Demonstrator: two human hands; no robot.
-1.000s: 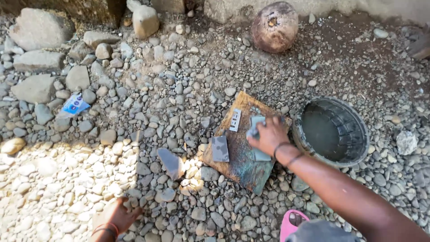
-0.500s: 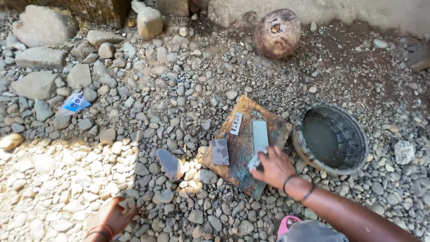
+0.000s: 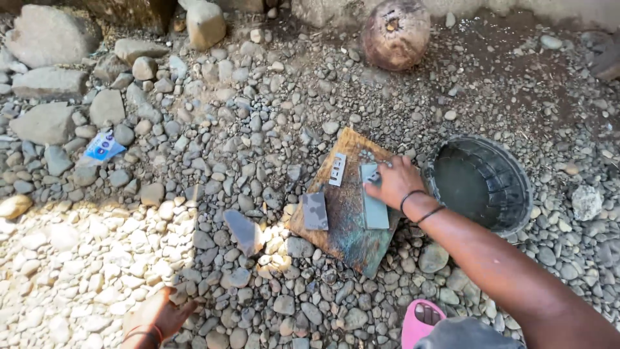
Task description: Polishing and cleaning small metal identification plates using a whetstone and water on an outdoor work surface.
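grey stone slab (image 3: 374, 205) on wooden board (image 3: 345, 210), right hand (image 3: 395, 182) pressing it flat-fingered

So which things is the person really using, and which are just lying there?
In use:
right hand pressing on the long grey stone
wooden board under it
small dark stone and pale strip on the board
black tub beside the board, maybe

Just lying about:
coconut
blue wrapper
pink sandal
left hand resting on the gravel
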